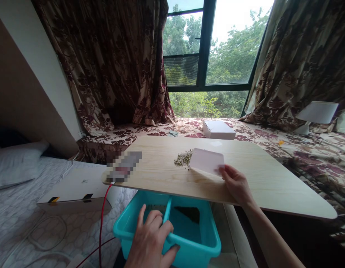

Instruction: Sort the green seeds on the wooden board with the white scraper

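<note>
My right hand [236, 183] pinches the near right corner of a thin white plastic sheet [207, 160], slightly tilted over the wooden board. Against the sheet's left edge lies a loose pile of small greenish-brown seeds or beans [183, 159]. Below the board's near edge is a turquoise two-compartment bin [214, 238]. My left hand [152, 238] grips it at the front, around the divider, with one finger stretched out over the left compartment. A dark mass of small grains [189, 214] lies in the right compartment; a few specks show in the left one.
The pale wooden board [273, 178] spans the middle. A blurred-out device [124, 166] with a red cable [102, 212] lies at its left end. A white box [218, 129] and a lamp [317, 113] stand behind. Another white box [77, 186] rests on the bed.
</note>
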`<state>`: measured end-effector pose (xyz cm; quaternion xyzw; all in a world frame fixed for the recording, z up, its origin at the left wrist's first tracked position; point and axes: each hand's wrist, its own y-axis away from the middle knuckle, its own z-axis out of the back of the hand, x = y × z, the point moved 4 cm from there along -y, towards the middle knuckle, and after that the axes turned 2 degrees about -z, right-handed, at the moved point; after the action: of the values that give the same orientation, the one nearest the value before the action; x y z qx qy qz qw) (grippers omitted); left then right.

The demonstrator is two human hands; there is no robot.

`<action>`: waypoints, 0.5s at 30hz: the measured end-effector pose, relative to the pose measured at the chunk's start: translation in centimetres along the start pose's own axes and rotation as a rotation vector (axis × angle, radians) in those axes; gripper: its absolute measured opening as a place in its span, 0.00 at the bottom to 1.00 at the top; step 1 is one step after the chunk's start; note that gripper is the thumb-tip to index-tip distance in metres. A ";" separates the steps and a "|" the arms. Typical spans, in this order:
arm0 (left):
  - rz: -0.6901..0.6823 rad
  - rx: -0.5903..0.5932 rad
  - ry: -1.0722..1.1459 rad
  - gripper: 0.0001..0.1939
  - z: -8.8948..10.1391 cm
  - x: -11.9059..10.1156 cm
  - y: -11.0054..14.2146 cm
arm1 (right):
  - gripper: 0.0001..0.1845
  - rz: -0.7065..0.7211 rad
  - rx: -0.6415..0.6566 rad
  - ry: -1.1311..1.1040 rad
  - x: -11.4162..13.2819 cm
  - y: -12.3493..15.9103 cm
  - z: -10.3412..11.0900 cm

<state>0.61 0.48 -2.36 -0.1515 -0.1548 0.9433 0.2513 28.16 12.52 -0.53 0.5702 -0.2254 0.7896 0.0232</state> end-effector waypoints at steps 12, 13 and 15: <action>0.011 0.011 -0.012 0.11 -0.1 0.1 0.0 | 0.15 0.023 -0.005 0.004 0.5 0.3 0.2; 0.013 0.015 -0.013 0.11 -0.1 0.2 0.0 | 0.15 0.028 0.000 0.003 0.6 0.3 0.2; -0.007 0.034 -0.006 0.10 -0.3 0.3 0.0 | 0.14 0.034 0.007 0.009 0.7 0.4 0.1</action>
<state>0.47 0.66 -2.67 -0.1439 -0.1400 0.9454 0.2565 27.94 11.99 0.00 0.5630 -0.2322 0.7931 0.0086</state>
